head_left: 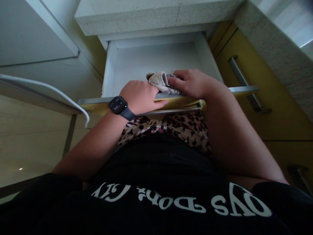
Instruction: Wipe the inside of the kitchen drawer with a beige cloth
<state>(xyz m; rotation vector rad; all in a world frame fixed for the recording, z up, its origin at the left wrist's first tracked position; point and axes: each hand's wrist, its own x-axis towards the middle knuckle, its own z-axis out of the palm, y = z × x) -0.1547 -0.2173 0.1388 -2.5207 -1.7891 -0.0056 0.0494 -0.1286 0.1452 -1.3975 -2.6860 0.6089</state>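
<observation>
Nearest me are my black shirt and the leopard-print cloth at my waist; just past that, my left hand, watch on its wrist, rests over the drawer front, fingers laid flat along its top edge and closed on nothing; just right of it my right hand presses down on a beige rag, fingertips spread on it at the drawer's front rim; beyond my fingers lies the white drawer; above that, the speckled counter.
</observation>
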